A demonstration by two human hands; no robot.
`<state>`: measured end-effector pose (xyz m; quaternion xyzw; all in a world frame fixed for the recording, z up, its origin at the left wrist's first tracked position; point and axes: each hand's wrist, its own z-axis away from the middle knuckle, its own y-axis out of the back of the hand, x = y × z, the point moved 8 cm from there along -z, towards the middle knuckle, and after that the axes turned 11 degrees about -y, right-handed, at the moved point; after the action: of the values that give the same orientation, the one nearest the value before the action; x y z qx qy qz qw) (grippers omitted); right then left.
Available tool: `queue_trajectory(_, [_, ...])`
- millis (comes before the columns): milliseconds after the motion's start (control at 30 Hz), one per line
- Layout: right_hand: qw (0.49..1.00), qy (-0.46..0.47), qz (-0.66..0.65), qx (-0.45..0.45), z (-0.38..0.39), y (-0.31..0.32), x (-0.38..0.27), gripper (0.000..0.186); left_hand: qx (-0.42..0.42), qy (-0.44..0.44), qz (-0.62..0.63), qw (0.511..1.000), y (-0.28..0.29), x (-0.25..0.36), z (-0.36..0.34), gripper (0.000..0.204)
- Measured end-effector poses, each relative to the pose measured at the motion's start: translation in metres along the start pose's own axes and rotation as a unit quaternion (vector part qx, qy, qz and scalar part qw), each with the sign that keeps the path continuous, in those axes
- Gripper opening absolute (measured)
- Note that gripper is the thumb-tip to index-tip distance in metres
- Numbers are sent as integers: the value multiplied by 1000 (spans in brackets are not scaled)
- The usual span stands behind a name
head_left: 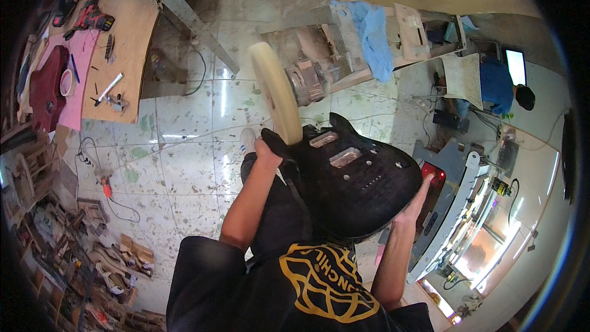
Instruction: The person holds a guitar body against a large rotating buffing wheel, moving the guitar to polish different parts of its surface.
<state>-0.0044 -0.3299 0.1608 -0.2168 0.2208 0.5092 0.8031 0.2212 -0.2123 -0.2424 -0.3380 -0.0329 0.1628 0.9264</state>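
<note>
Hands: 2, both bare, both gripping 1 black guitar body [353, 187].
- Left hand [268, 150]: clamped on the upper horn of the body, fingers wrapped round the edge, fingertips hidden behind it.
- Right hand [418, 200]: palm pressed vs. the lower right rim, fingers curled under and out of sight.

Guitar body: 1 pc, glossy black, no neck, held face-up in front of the torso, over the legs. Cavities in top: 2 rectangular pickup routs clearly seen; row of small holes below them, count unclear. Upper edge sits just beside 1 cream buffing wheel [276, 92], blurred; contact cannot be told.

Behind wheel: 1 motor/stand unit [307, 74] w/ 1 blue cloth [373, 34] draped over the frame.

Left side: 1 plywood bench [132, 37] carrying 1 red drill [91, 20], 1 dark red guitar body [48, 86] on pink mat, 1 tape roll [66, 82]; small tools too tiny to count.

Right side: 1 grey machine [455, 209] w/ 1 red lit panel [434, 174], partly hidden by body and forearm. 1 other person [501, 86] in blue, seated far right, hands not visible.

Floor: speckled tile [184, 166]; wood offcuts [117, 258] lower left, heap uncountable. Own shoe [247, 140]: 1 seen, other hidden.
</note>
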Motion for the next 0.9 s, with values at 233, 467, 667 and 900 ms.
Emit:
queue_trajectory(233, [999,-37,-6,15,-2,-12,26,66,66,-23,-22,997,-53,31,54,44])
queue_trajectory(467, [999,-25,-6,37,12,-1,16,65,76,9,2,997,-57,19,65,44])
queue_trajectory(667, [999,29,-8,31,33,4,-13,67,-153,53,95,982,-107,-15,70,46])
queue_trajectory(900, [995,83,-29,38,54,37,-46,65,118,43,2,992,-125,-44,105,34])
